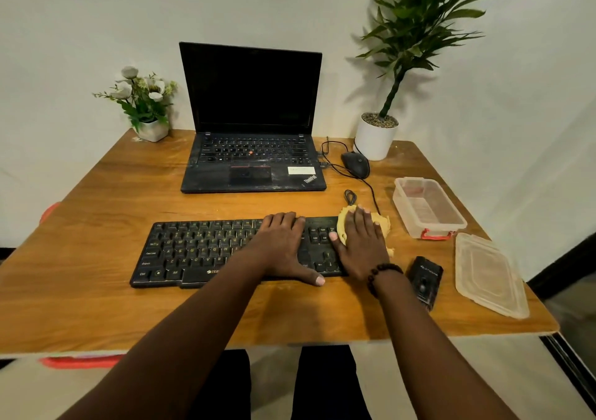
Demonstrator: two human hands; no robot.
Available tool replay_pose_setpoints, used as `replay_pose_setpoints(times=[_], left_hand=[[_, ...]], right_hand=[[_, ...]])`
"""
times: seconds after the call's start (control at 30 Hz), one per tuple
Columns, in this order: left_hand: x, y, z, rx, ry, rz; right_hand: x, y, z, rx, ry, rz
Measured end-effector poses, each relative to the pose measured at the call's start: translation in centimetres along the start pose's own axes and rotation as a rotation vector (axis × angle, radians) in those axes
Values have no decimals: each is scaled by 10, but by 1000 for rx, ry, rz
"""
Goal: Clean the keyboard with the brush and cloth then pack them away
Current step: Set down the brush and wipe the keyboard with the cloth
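Observation:
A black keyboard [193, 252] lies near the front of the wooden table [96, 194]. My left hand [283, 245] rests flat on its right-centre keys, fingers straight and thumb spread over the front edge. My right hand [358, 245] presses flat on a yellow cloth [380, 221] that covers the keyboard's right end. A clear plastic box [429, 207] with red clips stands open to the right, and its lid [487, 274] lies beside it. A small black device [424, 279] lies by my right wrist; I cannot tell whether it is the brush.
A black laptop [251, 149] stands open behind the keyboard. A wired black mouse [354, 163] and its cable lie right of it. A white pot with flowers [148, 110] is at the back left, a tall potted plant [377, 139] at the back right.

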State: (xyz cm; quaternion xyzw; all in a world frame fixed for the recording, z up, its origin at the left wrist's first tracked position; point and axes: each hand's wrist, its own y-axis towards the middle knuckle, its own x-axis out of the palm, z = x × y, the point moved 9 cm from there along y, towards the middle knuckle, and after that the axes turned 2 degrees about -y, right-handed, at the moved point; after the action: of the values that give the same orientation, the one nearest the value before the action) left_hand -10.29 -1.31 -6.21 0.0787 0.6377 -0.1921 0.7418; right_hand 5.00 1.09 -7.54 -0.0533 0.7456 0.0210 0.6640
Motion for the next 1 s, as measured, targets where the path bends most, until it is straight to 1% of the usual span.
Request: replay_pose_setpoints(times=[0.07,0.13,0.27,0.4,0.57,0.63,0.73,0.83,0.9,1.0], left_hand=[[-2,-1,1,2,55,48],[-2,0,1,5,92,62],[-3,1,2,37,94,68],[-6,2,0,63,80,10],[-8,0,1,62,120,8],[-9,0,1,64,145,18],[-8,1,0,62,140,28],[-6,2,0,73,138,30],[-5,1,0,80,134,28],[-5,0,0,83,134,23]], right_hand=[[-2,-5,-4,6,55,-22],[-3,-22,-12,-11,72,-41],[7,-58,-27,-53,7,-22],[2,-25,-17,-24,-11,-52],[-2,24,-14,52,22,-100],[-2,14,-18,58,15,-71],[1,-36,-31,35,32,26],[6,-82,-41,21,33,14],[7,-82,-39,3,16,2],[6,-47,-27,3,20,-33]])
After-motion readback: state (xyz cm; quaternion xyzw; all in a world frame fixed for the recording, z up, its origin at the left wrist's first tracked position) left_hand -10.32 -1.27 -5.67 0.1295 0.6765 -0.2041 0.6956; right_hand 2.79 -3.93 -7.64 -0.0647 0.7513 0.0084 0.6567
